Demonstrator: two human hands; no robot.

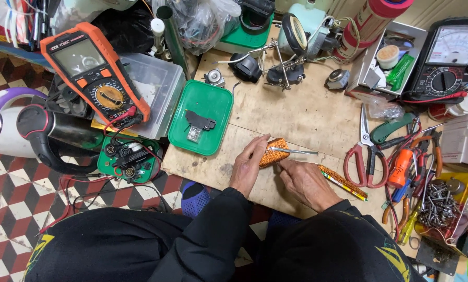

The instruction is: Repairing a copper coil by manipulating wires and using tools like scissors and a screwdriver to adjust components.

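Left hand [248, 168] grips copper coil [273, 152] on wooden surface [301, 117]; right hand [307, 183] holds thin metal tool [293, 151] against the coil, red scissors [363, 156] nearby.

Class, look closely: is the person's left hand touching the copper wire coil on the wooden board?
Touching. The head view shows the left hand with its fingers wrapped against the copper coil, no gap between.

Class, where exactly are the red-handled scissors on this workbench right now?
In the head view, the red-handled scissors lie on the wooden board, right of the right hand, beside the pile of pliers.
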